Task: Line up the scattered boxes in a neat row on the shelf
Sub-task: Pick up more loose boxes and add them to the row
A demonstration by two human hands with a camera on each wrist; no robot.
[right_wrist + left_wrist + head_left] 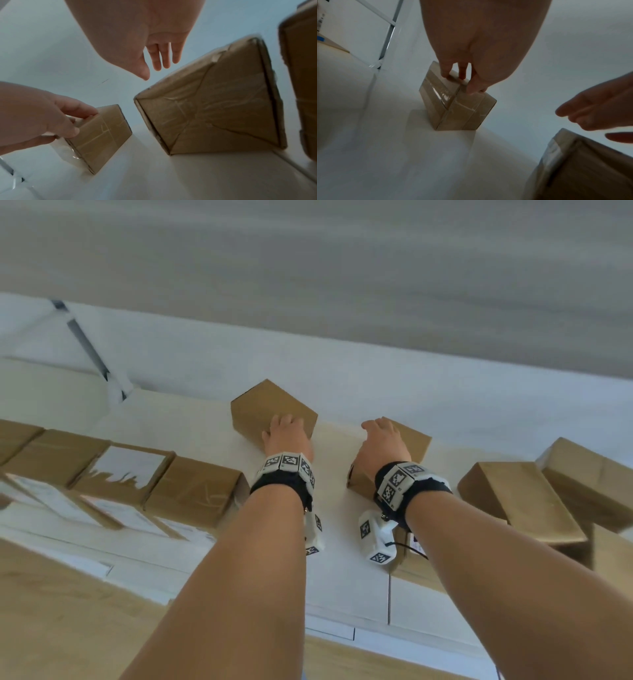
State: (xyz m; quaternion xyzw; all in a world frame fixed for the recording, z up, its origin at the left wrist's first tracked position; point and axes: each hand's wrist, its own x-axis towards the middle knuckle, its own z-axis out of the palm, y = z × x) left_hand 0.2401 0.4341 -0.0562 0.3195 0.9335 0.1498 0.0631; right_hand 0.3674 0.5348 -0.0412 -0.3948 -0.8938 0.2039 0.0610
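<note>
A small brown taped box [263, 405] [453, 108] stands skewed at the back of the white shelf [335, 559], near the wall. My left hand [286, 433] [462, 83] grips its top edge, fingers over the far side and thumb on the near face. To its right a larger taped box [416, 440] [214, 108] sits at an angle. My right hand [383, 436] [154, 71] hovers above it with straight fingers, touching nothing.
Several boxes [195, 491] stand side by side in a row along the shelf's left part. At the right, two larger boxes [513, 501] lie tilted against each other. A metal brace [85, 344] runs up the back left corner. More cartons [51, 594] lie below.
</note>
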